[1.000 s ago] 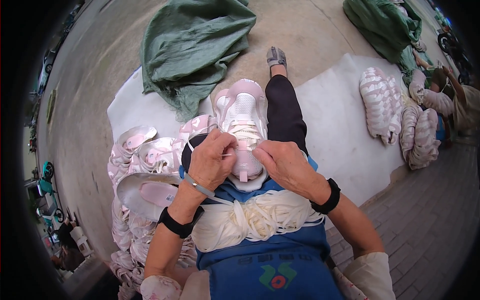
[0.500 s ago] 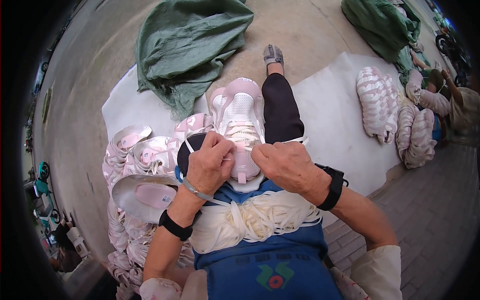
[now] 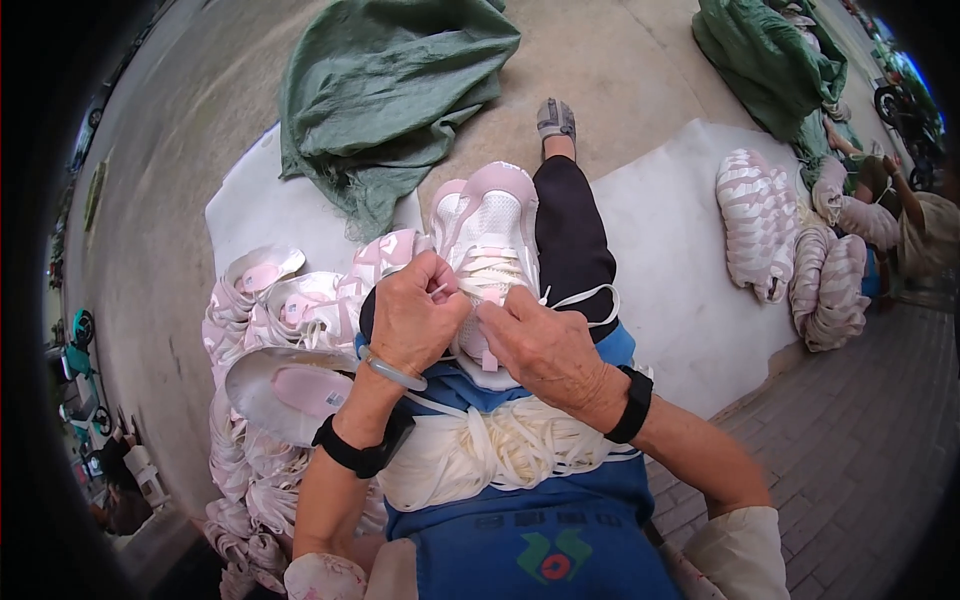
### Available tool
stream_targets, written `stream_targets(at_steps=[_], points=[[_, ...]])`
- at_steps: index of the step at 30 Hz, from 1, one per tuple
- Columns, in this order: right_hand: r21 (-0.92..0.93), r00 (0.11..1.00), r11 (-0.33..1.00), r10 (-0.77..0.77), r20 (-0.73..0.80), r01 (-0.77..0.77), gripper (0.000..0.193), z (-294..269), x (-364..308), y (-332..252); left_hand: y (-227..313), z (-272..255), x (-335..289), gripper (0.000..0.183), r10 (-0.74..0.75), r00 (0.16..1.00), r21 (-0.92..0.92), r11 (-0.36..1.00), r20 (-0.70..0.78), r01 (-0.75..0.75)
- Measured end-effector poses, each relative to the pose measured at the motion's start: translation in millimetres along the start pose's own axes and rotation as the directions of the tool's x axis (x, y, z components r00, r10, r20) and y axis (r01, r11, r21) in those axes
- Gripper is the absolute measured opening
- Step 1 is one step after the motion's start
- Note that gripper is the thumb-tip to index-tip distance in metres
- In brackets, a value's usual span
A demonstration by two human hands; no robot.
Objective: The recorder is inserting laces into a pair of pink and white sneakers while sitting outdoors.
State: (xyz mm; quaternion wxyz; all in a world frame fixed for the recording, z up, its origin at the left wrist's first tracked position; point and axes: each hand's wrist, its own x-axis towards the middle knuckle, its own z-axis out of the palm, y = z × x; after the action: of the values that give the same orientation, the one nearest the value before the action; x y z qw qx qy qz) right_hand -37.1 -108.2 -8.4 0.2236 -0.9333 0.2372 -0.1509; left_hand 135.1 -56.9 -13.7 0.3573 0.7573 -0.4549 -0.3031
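A pink and white sneaker upper (image 3: pixel 496 225) lies on my lap, toe pointing away, with a cream shoelace (image 3: pixel 492 262) threaded across its front. My left hand (image 3: pixel 415 315) is closed at the shoe's left side, pinching a pale lace end that sticks out between thumb and finger. Over the tongue, close to the left hand, my right hand (image 3: pixel 550 355) has its fingers pressed together; what they hold is hidden. Right of the shoe, a loose lace length curves over my dark-trousered knee. A thick bundle of cream laces (image 3: pixel 510 450) rests across my blue apron (image 3: pixel 540 530).
Stacked pink and white shoe uppers (image 3: pixel 270 400) crowd my left side. A green woven sack (image 3: pixel 390 100) lies ahead, another sack (image 3: pixel 770 70) far right. More nested uppers (image 3: pixel 755 220) rest on a white sheet (image 3: pixel 670 250). Another person (image 3: pixel 925 230) sits at the right edge.
My right hand has moved left across the tongue toward my left hand. The lace on the right, taut before, now hangs in a slack loop over my knee.
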Motion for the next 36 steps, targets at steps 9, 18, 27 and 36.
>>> stream_targets(at_steps=[9,18,27,36], points=[[-0.093,0.991,0.991,0.087,-0.103,-0.097,0.018,17.6,8.2,-12.1,-12.6,-9.6,-0.5,0.020,-0.088,0.994,-0.143,0.985,0.065,0.096],[-0.036,0.982,0.989,0.136,-0.133,-0.142,0.012,28.1,20.4,-12.5,-12.3,-13.0,-1.6,0.024,-0.018,0.998,-0.110,0.994,0.065,0.025],[0.067,0.983,0.992,0.120,-0.142,-0.111,0.016,2.2,-8.6,-7.7,-11.1,-9.5,-7.2,0.020,-0.068,0.993,-0.104,0.991,0.093,0.078],[0.219,0.954,0.936,0.294,-0.050,-0.277,0.018,-0.7,-16.5,17.9,-1.6,-1.7,-19.1,0.009,0.397,0.917,0.254,0.884,0.034,-0.392]])
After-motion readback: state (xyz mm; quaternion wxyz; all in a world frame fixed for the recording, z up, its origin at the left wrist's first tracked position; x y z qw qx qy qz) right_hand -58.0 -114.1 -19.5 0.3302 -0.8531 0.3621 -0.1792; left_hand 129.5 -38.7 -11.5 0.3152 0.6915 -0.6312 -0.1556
